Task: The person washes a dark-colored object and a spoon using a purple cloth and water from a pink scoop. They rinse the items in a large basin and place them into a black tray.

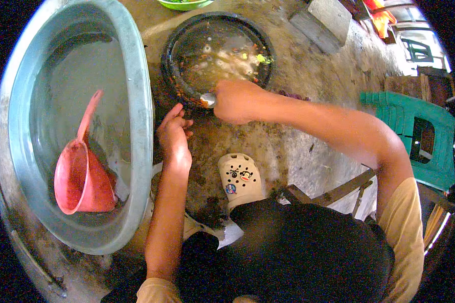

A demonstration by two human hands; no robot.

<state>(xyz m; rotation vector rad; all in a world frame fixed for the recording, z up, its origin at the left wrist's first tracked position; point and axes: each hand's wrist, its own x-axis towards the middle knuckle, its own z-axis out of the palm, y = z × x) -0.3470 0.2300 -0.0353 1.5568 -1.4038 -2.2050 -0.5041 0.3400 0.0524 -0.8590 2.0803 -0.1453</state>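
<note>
A round dark basin, its rim smeared with reddish food bits, holds cloudy water with green and orange scraps. My right hand is closed at the near rim around a whitish, shiny piece, perhaps a spoon or scrap of plastic; its full shape is hidden by the hand. My left hand is just below the basin's near left rim, fingers loosely curled and apart, with nothing seen in it. To the left stands a large grey-blue plastic tub of water, with a pink plastic dipper in it.
A green bowl with leafy greens is at the top edge. Concrete blocks lie at the upper right. A green plastic stool is at the right, near wooden pieces. My beige clog rests on the stained floor below the basin.
</note>
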